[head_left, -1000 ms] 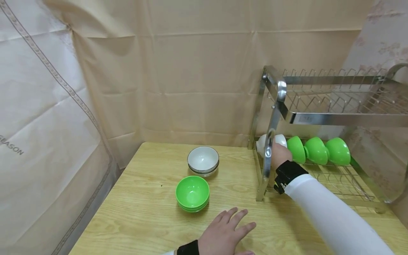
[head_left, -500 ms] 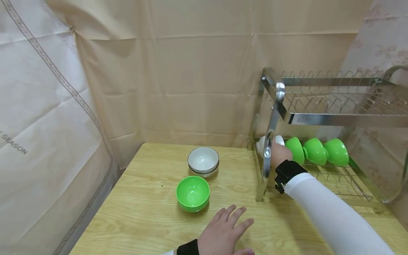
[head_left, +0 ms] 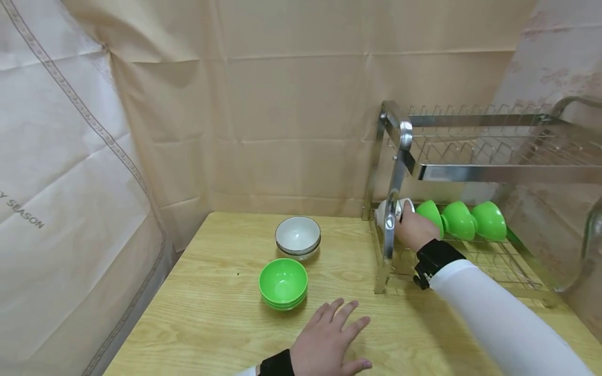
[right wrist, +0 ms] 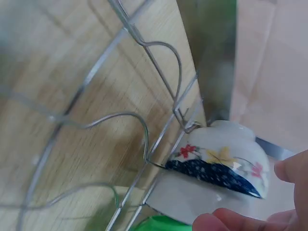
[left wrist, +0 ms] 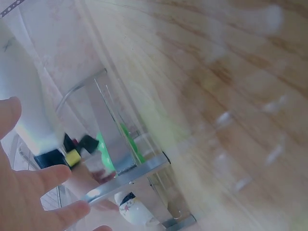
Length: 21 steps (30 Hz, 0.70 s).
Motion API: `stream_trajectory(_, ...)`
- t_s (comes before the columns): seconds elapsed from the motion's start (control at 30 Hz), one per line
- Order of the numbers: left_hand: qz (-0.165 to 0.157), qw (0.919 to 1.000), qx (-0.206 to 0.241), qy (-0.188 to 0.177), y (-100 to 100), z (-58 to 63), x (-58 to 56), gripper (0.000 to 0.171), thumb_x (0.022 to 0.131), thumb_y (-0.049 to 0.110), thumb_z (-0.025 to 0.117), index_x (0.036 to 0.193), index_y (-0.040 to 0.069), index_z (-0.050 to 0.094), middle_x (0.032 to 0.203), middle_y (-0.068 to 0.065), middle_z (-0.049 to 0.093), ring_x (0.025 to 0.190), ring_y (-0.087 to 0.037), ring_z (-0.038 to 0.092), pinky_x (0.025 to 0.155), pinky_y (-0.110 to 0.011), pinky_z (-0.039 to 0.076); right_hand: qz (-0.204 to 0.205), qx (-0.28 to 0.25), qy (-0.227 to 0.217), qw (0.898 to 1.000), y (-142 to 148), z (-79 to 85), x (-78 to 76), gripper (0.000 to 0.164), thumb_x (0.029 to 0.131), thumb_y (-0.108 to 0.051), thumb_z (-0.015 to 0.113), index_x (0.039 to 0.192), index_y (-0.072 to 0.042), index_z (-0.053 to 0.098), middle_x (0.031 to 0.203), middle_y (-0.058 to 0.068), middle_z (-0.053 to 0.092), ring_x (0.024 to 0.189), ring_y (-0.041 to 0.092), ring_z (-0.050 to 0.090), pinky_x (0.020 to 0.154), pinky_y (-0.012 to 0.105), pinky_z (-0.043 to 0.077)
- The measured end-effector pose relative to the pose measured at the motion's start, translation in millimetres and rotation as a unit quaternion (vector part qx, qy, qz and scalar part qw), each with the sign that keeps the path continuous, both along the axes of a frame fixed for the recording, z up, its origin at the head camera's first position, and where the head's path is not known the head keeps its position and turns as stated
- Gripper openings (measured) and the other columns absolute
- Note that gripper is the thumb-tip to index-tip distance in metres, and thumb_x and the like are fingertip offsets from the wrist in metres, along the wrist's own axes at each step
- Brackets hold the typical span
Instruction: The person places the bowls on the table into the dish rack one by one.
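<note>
My right hand point(head_left: 416, 230) is inside the dish rack's lower tier, beside a white bowl point(right wrist: 216, 154) that lies on its side against the wires. In the right wrist view this bowl shows flowers and a dark blue band. My thumb point(right wrist: 293, 169) stands slightly apart from its wall, while the fingertips point(right wrist: 221, 222) overlap its lower part; contact cannot be told. Green bowls point(head_left: 489, 220) lie sideways in a row just right of the hand. Low over the table's front, my left hand point(head_left: 326, 337) spreads its fingers and holds nothing.
A stack of green bowls point(head_left: 283, 282) stands mid-table, with stacked white, dark-rimmed bowls point(head_left: 298, 235) behind it. The metal dish rack point(head_left: 494, 172) fills the right side; its upper tier overhangs the right hand. Beige cloth point(head_left: 282, 130) hangs behind the wooden table point(head_left: 197, 324).
My right hand has shifted right, away from the white bowl, and more of the bowl's pattern shows. The bowl stays in the rack. My left hand is nearly still.
</note>
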State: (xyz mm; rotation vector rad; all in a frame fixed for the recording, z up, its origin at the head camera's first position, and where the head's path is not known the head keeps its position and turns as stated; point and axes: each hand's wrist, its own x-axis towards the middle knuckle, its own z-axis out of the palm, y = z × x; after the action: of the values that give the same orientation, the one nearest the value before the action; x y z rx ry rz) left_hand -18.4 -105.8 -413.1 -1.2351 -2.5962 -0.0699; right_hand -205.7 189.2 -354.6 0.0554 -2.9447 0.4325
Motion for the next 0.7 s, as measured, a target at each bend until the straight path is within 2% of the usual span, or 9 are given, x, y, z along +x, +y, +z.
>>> stream_trajectory(0.07, 0.001, 1.0, 0.007, -0.003, -1.0, -0.7, -0.9, 0.07, 0.095, 0.072, 0.034, 0.149, 0.028, 0.045, 0.153, -0.005, 0.04, 0.137, -0.028, 0.042, 0.105, -0.046, 0.042, 0.002, -0.005, -0.008, 1.0, 5.1, 7.1, 12.3, 0.065, 0.104, -0.033, 0.039, 0.147, 0.014, 0.027, 0.062, 0.012, 0.058, 0.052, 0.029, 0.057, 0.042, 0.043, 0.041)
stream_trajectory(0.17, 0.01, 0.9997, 0.02, -0.014, -3.9, -1.0, -2.2, 0.069, 0.095, 0.07, 0.038, 0.149, 0.027, 0.044, 0.154, -0.005, 0.038, 0.137, -0.029, 0.042, 0.105, -0.048, 0.042, 0.014, 0.001, -0.013, 1.0, 15.2, 14.4, 33.4, 0.061, 0.105, -0.037, 0.038, 0.143, 0.012, 0.035, 0.073, 0.015, 0.063, 0.062, 0.031, 0.062, 0.047, 0.044, 0.045)
stream_trajectory(0.33, 0.036, 0.9976, 0.038, -0.045, -12.6, 0.1, -5.6, 0.068, 0.095, 0.067, 0.043, 0.15, 0.028, 0.042, 0.156, -0.005, 0.035, 0.14, -0.032, 0.038, 0.108, -0.051, 0.039, 0.034, 0.003, 0.002, 0.999, 26.2, 12.2, 73.1, 0.059, 0.106, -0.045, 0.035, 0.135, 0.005, 0.047, 0.08, 0.015, 0.066, 0.063, 0.027, 0.062, 0.048, 0.041, 0.045)
stream_trajectory(0.4, 0.047, 0.9965, 0.041, -0.055, -16.4, 0.8, -7.2, 0.068, 0.095, 0.067, 0.044, 0.151, 0.028, 0.042, 0.157, -0.006, 0.035, 0.141, -0.032, 0.036, 0.109, -0.051, 0.037, 0.033, 0.003, 0.01, 0.999, 26.6, 7.9, 90.3, 0.064, 0.105, -0.051, 0.036, 0.134, 0.004, 0.049, 0.092, 0.02, 0.068, 0.072, 0.034, 0.065, 0.055, 0.047, 0.05)
stream_trajectory(0.47, 0.057, 0.9955, 0.044, -0.061, -20.0, 1.6, -8.5, 0.068, 0.095, 0.067, 0.044, 0.151, 0.027, 0.042, 0.157, -0.006, 0.035, 0.141, -0.032, 0.035, 0.11, -0.052, 0.036, 0.033, 0.007, 0.023, 0.999, 26.1, 2.0, 107.4, 0.069, 0.103, -0.055, 0.039, 0.137, 0.004, 0.049, 0.112, 0.028, 0.065, 0.092, 0.044, 0.064, 0.071, 0.057, 0.051)
stream_trajectory(0.57, 0.067, 0.9945, 0.051, -0.063, -24.2, 1.6, -9.2, 0.069, 0.095, 0.067, 0.044, 0.151, 0.027, 0.042, 0.156, -0.007, 0.036, 0.141, -0.032, 0.036, 0.11, -0.052, 0.035, 0.041, 0.015, 0.039, 0.998, 25.7, -7.5, 131.7, 0.08, 0.099, -0.061, 0.041, 0.145, 0.005, 0.041, 0.136, 0.034, 0.05, 0.119, 0.054, 0.049, 0.094, 0.068, 0.039)
stream_trajectory(0.7, 0.07, 0.9943, 0.059, -0.055, -27.3, -1.0, -8.4, 0.069, 0.095, 0.067, 0.045, 0.15, 0.026, 0.043, 0.156, -0.007, 0.036, 0.14, -0.032, 0.036, 0.11, -0.051, 0.035, 0.059, 0.031, 0.06, 0.996, 25.8, -19.9, 157.7, 0.084, 0.096, -0.061, 0.05, 0.148, 0.003, 0.038, 0.141, 0.035, 0.042, 0.126, 0.055, 0.04, 0.102, 0.07, 0.029)
